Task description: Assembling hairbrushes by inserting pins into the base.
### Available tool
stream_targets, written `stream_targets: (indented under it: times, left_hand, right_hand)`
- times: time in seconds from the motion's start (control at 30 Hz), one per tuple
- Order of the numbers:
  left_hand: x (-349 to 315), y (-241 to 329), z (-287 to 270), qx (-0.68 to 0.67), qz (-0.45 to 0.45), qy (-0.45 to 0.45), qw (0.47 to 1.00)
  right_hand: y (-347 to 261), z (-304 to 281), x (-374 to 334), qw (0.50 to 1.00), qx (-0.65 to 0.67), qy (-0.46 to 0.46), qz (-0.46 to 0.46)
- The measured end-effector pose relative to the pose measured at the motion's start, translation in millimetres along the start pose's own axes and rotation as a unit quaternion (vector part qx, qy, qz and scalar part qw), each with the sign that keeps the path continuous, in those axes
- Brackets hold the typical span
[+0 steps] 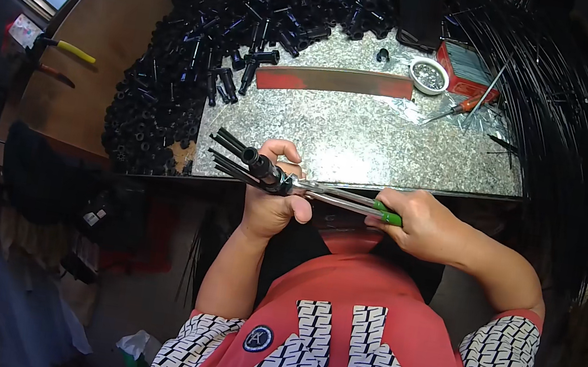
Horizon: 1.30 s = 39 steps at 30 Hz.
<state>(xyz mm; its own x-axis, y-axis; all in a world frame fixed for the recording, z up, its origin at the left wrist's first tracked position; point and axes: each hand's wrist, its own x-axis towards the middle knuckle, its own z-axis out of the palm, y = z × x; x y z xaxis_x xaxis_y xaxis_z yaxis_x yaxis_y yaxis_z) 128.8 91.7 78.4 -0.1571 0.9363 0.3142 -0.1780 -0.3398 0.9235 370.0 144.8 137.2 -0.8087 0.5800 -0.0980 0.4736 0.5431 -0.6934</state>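
My left hand (269, 209) is closed around a black tubular fitting (260, 165), held just beyond the table's near edge. Several thin black rods (229, 166) stick out to the left from beside it. In my right hand (421, 221) is a pair of pliers (345, 197) with green grips, fingers wrapped round the handles. The plier jaws reach the right end of the fitting, next to my left fingers. Whether the jaws pinch a wire or the fitting itself, I cannot tell.
Black tubular fittings (258, 19) lie heaped at the table's back and left. Long black rods (566, 141) are bundled on the right. A curved red-and-grey strip (336, 81), a white dish (443, 79) of small parts, a red box (466, 72) and an orange-handled screwdriver (465, 105) lie on the speckled tabletop (361, 140).
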Motion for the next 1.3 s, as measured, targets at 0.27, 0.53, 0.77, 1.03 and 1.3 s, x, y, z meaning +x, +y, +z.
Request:
stream_targets:
  times: [0.27, 0.53, 0.77, 1.03, 1.3]
  left_hand:
    - [3.9, 10.5, -8.3, -0.084, -0.101, -0.068, 0.989]
    - [5.6, 14.6, 4.9, -0.095, -0.128, -0.104, 0.982]
    - [6.5, 16.3, 5.2, -0.081, -0.134, -0.114, 0.981]
    - [1.5, 7.1, -4.1, -0.167, -0.063, -0.079, 0.981]
    - [5.1, 28.4, -11.9, -0.177, -0.019, -0.113, 0.977]
  right_hand:
    - [-13.0, -27.3, -15.8, 0.944, -0.286, 0.142, -0.077]
    - [-24.2, -35.8, -17.9, 0.897, -0.394, 0.169, -0.105]
    - [-17.7, -27.4, -11.7, 0.918, -0.37, 0.126, -0.07]
    - [-19.8, -25.6, -3.6, 0.995, -0.095, 0.002, -0.009]
    - [-16.2, -42.2, -3.2, 0.905, -0.299, 0.272, -0.13]
